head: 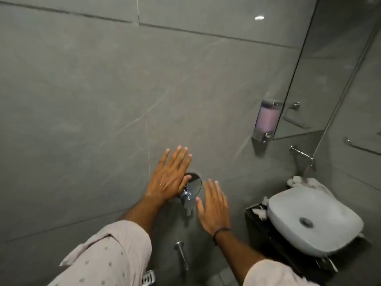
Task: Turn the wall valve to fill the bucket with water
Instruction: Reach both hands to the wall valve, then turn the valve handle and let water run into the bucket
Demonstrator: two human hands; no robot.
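Both hands reach toward a grey tiled wall. The left hand lies flat with its fingers spread, its thumb side against the round chrome plate of the valve, thumb tip touching the plate. The valve sits low on the wall, between the two hands, its handle pointing out and down (shiny, a little blurred). The right hand is also spread and holds nothing; it hovers just right of the handle, and whether it touches it I cannot tell. A dark band circles the right wrist, and both arms wear pale dotted sleeves.

Below the valve a chrome spout sticks out from the wall. No bucket shows in this view. To the right, a white basin rests on a dark counter, with a tap above it, a crumpled cloth behind it, and a soap dispenser beside a mirror.
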